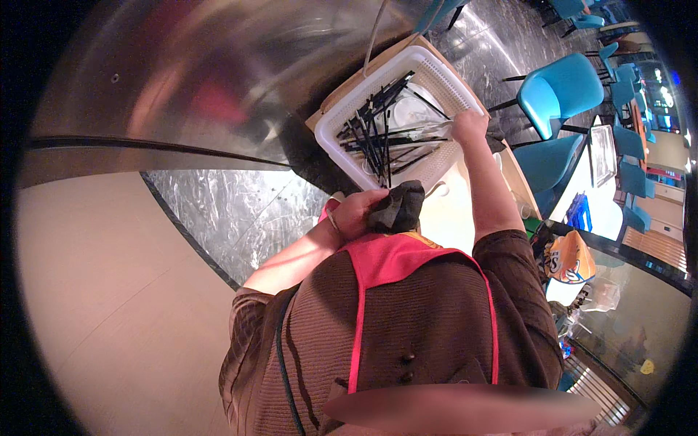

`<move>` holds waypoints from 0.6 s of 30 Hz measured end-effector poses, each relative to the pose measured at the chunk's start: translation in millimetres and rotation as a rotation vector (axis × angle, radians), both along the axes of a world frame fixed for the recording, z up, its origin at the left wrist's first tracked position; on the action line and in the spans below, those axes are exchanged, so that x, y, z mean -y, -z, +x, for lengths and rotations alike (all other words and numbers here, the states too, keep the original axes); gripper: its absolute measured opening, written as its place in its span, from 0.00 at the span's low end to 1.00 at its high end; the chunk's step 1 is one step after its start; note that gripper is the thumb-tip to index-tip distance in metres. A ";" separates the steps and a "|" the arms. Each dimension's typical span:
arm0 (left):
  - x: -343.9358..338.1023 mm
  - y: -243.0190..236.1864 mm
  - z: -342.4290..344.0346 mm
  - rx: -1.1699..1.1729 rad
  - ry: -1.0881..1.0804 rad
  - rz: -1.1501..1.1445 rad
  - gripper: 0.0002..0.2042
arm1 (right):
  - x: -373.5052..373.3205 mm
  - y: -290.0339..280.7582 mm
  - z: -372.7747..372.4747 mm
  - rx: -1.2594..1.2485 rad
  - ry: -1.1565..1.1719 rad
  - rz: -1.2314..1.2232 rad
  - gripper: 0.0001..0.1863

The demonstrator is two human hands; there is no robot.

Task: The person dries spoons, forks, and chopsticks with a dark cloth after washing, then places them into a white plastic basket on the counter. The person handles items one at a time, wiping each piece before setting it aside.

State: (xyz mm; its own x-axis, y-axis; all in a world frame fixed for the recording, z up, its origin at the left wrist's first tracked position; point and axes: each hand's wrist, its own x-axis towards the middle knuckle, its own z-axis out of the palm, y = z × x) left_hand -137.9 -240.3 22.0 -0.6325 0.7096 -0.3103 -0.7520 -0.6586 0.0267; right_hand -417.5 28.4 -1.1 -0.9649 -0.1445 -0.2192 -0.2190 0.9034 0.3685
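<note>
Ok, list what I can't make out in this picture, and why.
All in the head view:
Left hand: most fingers hidden by the dark cloth.
Pale thin items at the right hand: too small and blurred to identify.
White basket: much of its floor covered by dark chopsticks.
Topmost teal chair, upper right: cut off by the picture's edge.

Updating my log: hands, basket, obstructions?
Left hand holding dark cloth. Right hand at basket edge, grip unclear. Black sticks crisscrossed inside, partly hiding what's beneath.
</note>
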 end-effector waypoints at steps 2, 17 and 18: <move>6.1 4.2 -1.6 -0.114 -0.058 0.029 0.23 | -0.9 4.9 -3.3 -0.004 0.003 -0.035 0.12; -13.1 -25.8 -41.7 -0.319 -0.249 -0.052 0.17 | -30.5 -200.2 117.2 -0.551 -0.357 -0.547 0.08; -19.6 -28.1 -45.3 -0.321 -0.276 -0.102 0.17 | -35.2 -215.1 130.6 -0.502 -0.309 -0.579 0.08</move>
